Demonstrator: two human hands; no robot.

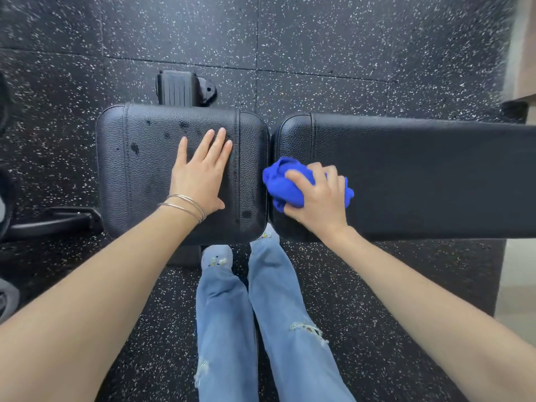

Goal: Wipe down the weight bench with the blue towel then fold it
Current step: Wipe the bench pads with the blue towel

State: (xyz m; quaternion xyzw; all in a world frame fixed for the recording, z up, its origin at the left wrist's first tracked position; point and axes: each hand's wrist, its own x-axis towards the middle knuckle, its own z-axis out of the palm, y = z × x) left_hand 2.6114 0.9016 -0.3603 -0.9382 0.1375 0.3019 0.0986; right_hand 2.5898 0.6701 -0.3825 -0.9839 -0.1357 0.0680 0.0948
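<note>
Both hands rest on the black bench [420, 175]: the left hand [200, 172] lies flat and open on the seat pad [139, 175], fingers spread, while the right hand [319, 195] grips the bunched blue towel [285, 184] against the near end of the long pad, beside the gap between the 2 pads.

blue towel [285, 185], black bench [420, 175] — white-speckled floor [319, 39]
</note>
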